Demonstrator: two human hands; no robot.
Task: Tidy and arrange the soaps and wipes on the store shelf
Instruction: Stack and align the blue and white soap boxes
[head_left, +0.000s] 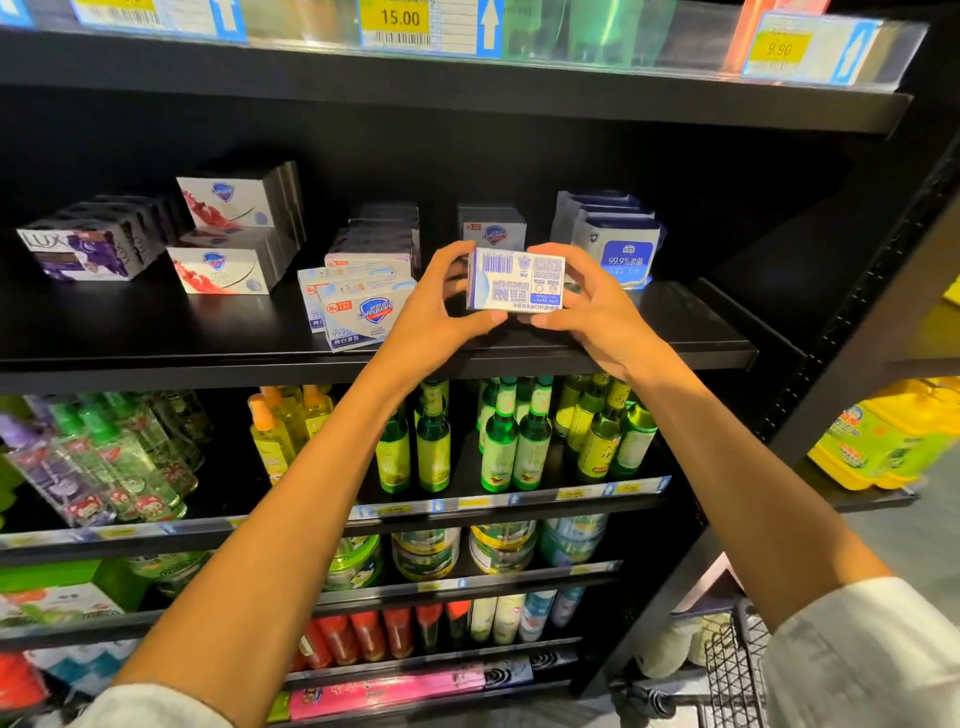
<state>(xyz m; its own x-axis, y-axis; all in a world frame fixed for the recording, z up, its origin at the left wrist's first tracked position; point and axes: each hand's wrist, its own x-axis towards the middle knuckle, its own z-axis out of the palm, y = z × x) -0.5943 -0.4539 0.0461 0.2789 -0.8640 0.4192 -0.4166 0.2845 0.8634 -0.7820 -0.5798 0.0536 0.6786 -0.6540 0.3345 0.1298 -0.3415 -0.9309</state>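
A white and blue soap box (514, 280) is held above the front of the black shelf (675, 332), its barcode side facing me. My left hand (441, 306) grips its left end and my right hand (592, 306) grips its right end. Behind it stands another Safeguard soap box (493, 231). White Safeguard soap boxes (363, 312) lie askew to the left of my hands. A row of blue wipe packs (623, 249) stands to the right. Further left are red-patterned Safeguard boxes (223, 270) and purple Lux boxes (83, 249).
The shelf below holds green glass bottles (498, 436) and spray bottles (114, 467). Lower shelves carry tins and tubes. A wire basket (737, 670) sits at the bottom right. Price labels (400, 21) line the shelf edge above. The shelf's right end behind the wipes is bare.
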